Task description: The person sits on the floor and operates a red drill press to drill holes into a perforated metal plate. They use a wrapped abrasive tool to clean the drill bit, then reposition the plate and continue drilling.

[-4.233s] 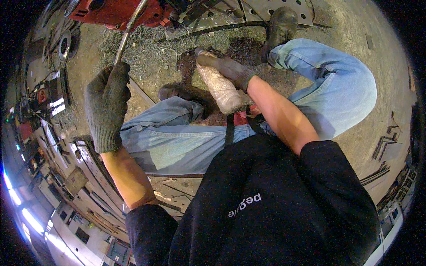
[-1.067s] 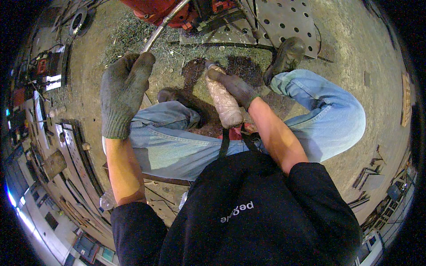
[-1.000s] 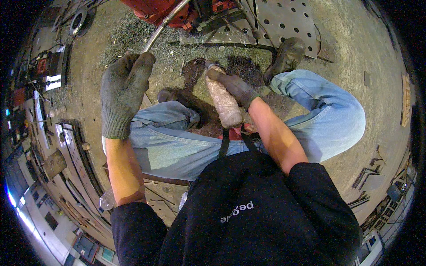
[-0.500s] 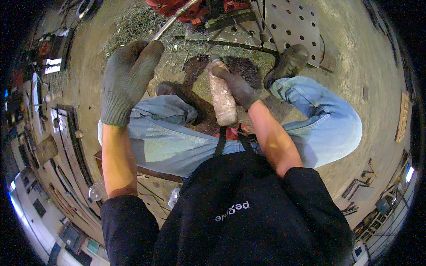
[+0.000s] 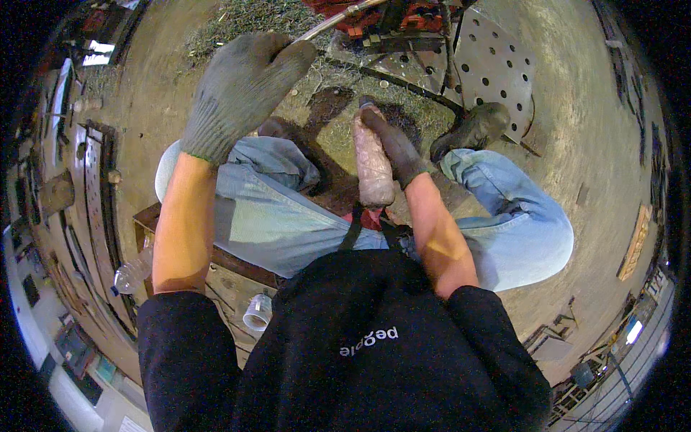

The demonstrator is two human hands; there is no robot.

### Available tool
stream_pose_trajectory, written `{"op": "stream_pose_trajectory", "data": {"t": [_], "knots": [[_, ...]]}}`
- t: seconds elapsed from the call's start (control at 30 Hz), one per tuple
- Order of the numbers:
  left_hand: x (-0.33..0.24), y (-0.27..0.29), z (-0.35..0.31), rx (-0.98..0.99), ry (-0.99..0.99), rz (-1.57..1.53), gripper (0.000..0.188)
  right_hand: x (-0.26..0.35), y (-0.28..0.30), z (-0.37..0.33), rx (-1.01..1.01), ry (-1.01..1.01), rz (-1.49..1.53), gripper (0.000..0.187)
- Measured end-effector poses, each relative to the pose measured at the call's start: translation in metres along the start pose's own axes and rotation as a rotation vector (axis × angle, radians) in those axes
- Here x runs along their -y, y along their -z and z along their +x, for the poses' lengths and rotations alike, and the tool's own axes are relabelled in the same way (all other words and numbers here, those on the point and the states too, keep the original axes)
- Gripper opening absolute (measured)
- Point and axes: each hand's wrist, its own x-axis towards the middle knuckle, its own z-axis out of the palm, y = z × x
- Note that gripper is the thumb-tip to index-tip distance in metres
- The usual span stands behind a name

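Note:
My left hand (image 5: 248, 90), in a grey knit glove, is closed round the near end of a shiny metal bar (image 5: 337, 21). The bar slants up and right toward a red machine (image 5: 389, 32), cut off by the top of the picture. Between my knees, my right hand (image 5: 394, 144), also gloved, grips a soiled, pinkish plastic bottle (image 5: 373, 165) by its upper part. Its dark neck points away from me and its base toward my lap. What the bottle contains I cannot make out.
Metal shavings (image 5: 241, 29) litter the floor beside the machine. A perforated metal plate (image 5: 497, 86) lies to its right, near my right boot (image 5: 479, 126). A clear plastic cup (image 5: 258, 313) and a clear bottle (image 5: 131, 276) are by my seat. Stacked metal stock (image 5: 93, 194) lines the left side.
My left hand has moved up and right in the picture, still on the bar. The bottle in my right hand sits slightly further right and more upright in view. The whole view has shifted a little.

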Motion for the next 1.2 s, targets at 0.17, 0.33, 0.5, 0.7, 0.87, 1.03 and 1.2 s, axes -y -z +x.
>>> {"op": "stream_pose_trajectory", "data": {"t": [0.17, 0.33, 0.5, 0.7, 0.87, 1.03, 1.2], "knots": [[0.004, -0.002, 0.002, 0.012, 0.009, 0.011, 0.055, -0.009, 0.001, 0.010, -0.019, 0.021, 0.093, 0.044], [0.007, -0.003, 0.001, -0.017, -0.023, 0.021, 0.054, -0.005, 0.002, 0.002, 0.065, -0.021, 0.100, 0.044], [0.003, -0.002, 0.002, 0.007, 0.003, 0.002, 0.054, -0.009, 0.004, 0.007, 0.039, -0.006, 0.142, 0.048], [0.006, -0.003, 0.001, -0.006, -0.011, 0.066, 0.048, 0.009, -0.013, -0.014, 0.100, 0.057, 0.344, 0.045], [0.010, -0.005, 0.003, -0.012, -0.019, 0.068, 0.049, 0.002, -0.007, -0.006, 0.145, -0.025, 0.360, 0.044], [0.011, -0.008, 0.002, -0.037, -0.042, 0.034, 0.048, -0.002, -0.002, -0.001, 0.067, -0.035, 0.148, 0.045], [0.012, -0.008, 0.002, -0.030, -0.035, 0.045, 0.048, 0.003, -0.006, -0.007, 0.046, -0.021, 0.162, 0.047]]}}
